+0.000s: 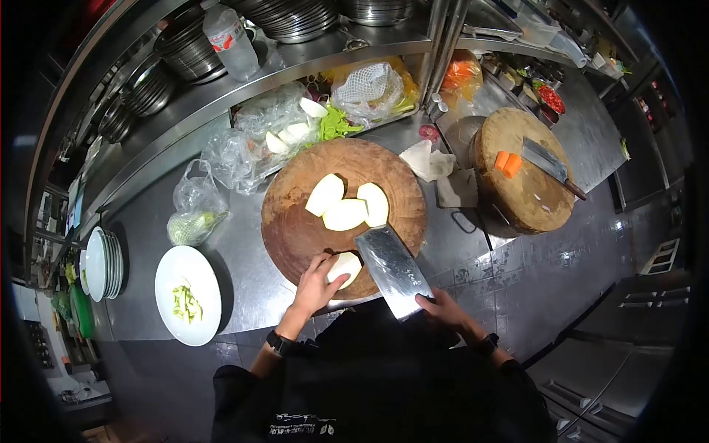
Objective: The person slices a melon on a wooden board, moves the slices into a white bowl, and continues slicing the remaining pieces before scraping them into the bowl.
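Note:
My left hand (316,284) is closed around a pale, peeled vegetable piece (345,272) at the near edge of the round wooden chopping board (288,214). In my right hand (443,308) is a cleaver (391,267), its broad blade lying over the board's near right side, just right of the held piece. Beyond the blade rest three more pale pieces: one at the left (326,194), one in the middle (345,215) and one at the right (374,204). Their exact kind I cannot make out.
A white plate (165,299) with green peelings stands at left, near a bagged vegetable (193,227). To the right, a second board (509,133) bears carrot pieces (508,163) and another cleaver (544,158). Plastic bags and greens (336,124) lie behind, below a shelf of metal plates.

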Motion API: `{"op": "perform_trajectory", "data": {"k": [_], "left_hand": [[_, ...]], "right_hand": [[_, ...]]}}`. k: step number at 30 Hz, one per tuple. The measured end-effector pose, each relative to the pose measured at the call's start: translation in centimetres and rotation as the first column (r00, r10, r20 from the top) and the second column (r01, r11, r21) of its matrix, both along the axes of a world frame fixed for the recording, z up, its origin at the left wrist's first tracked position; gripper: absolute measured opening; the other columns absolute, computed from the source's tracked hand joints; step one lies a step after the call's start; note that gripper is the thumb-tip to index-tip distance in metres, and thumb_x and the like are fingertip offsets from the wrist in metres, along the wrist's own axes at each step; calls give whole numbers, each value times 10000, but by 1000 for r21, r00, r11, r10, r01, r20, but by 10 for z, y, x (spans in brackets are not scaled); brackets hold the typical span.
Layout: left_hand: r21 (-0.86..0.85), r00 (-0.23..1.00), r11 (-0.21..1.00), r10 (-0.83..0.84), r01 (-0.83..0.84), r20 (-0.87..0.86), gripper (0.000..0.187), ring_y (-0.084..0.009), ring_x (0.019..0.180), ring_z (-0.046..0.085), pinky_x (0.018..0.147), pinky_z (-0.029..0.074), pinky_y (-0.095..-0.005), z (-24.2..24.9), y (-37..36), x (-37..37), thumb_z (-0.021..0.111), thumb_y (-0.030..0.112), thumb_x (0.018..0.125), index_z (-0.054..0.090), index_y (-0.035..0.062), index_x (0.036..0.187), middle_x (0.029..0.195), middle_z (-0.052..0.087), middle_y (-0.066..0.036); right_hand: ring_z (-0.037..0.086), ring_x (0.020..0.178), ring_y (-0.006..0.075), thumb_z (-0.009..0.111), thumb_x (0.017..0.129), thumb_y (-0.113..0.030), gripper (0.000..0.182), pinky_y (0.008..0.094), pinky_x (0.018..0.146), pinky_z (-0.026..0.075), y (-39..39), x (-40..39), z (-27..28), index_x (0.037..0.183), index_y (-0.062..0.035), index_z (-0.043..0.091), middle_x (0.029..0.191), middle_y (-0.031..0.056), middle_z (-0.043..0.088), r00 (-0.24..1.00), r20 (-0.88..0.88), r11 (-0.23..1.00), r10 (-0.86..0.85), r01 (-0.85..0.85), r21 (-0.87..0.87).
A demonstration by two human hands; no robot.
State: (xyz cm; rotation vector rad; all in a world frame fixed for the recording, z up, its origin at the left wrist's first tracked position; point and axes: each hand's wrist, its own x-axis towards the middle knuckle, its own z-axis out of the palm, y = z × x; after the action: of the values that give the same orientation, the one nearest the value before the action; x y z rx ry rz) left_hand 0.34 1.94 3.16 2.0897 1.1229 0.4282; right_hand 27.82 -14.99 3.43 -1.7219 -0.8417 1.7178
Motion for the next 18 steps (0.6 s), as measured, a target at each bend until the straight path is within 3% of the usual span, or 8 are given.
{"op": "perform_trajectory", "data": {"k": [3,7,10,12,15,18], "left_hand": [[44,1000,999,-12,11,22,439,-363,1022,589,865,489,-403,0,6,-1,708,281,807,618,1,1133,1147,570,-174],[47,999,998,-36,35,37,416,-365,965,614,832,500,-411,3,12,4,707,296,796,645,-2,1080,1080,605,-167],[43,997,997,-70,71,-28,416,-365,928,624,814,505,-415,5,17,4,715,313,778,656,-1,1042,1063,614,-157],[42,993,993,-112,113,-31,395,-365,893,627,774,514,-421,4,25,4,718,336,763,667,27,1003,1011,616,-149],[89,991,988,-119,125,-60,369,-365,860,627,751,518,-428,2,27,4,708,351,767,675,54,983,984,612,-132],[67,996,994,-91,92,-6,390,-358,847,630,750,518,-429,-5,25,2,703,330,769,656,22,1005,986,607,-131]], "right_hand": [[471,677,82,585,916,-357,390,266,602,397,6,-4,1,1011,21,577,762,-1,535,999,41,994,35,-39,101],[476,685,80,587,913,-350,387,257,600,396,2,-4,-10,1016,22,575,765,3,541,1000,3,994,20,-21,107],[479,674,81,587,911,-344,387,264,584,400,-8,-1,-16,1026,25,574,750,2,536,999,-42,999,9,-7,53],[479,653,83,600,906,-347,395,272,564,406,-5,3,-13,1034,26,575,735,6,537,997,82,1000,-3,4,-15],[480,605,66,625,897,-377,390,249,511,398,1,-1,-6,945,-1,536,697,-7,511,999,21,999,-32,33,-43],[463,562,52,633,894,-389,382,234,474,383,-4,-4,-9,894,-35,491,670,-24,476,995,-35,990,-94,90,-105]]}}
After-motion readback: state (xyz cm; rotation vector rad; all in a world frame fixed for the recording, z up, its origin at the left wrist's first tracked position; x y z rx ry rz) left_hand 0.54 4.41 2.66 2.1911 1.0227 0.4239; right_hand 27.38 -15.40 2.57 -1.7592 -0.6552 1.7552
